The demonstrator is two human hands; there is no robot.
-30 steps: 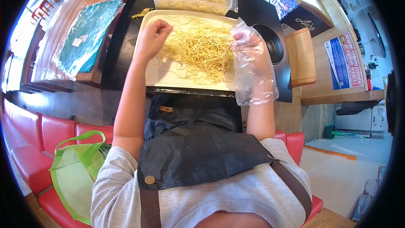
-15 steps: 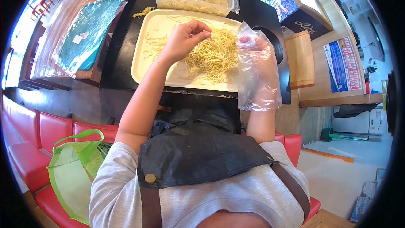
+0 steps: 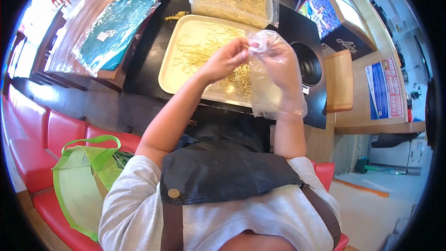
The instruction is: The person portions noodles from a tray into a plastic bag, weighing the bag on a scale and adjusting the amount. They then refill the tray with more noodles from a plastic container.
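A loose pile of thin yellow noodles (image 3: 237,86) lies on a cream tray (image 3: 169,76). My left hand (image 3: 226,60) is over the pile, fingers closed in a pinch, its fingertips meeting the plastic at my right fingertips. Whatever it pinches is too small to make out. A clear plastic bag (image 3: 265,97) covers my right hand (image 3: 280,67) down to the forearm. Inside the wrinkled plastic my right fingers are curled together, and their contents cannot be made out.
Behind the tray stands a clear plastic tub (image 3: 232,7) of noodles. A black round dish (image 3: 309,65) sits to the right on the black table (image 3: 144,72). To the left lies a teal item in clear wrap (image 3: 111,35). A green bag (image 3: 76,181) rests on the red seat.
My left hand has moved right and down to meet my right fingertips. My right hand has drawn in to the left relative to the tray. The view has shifted slightly.
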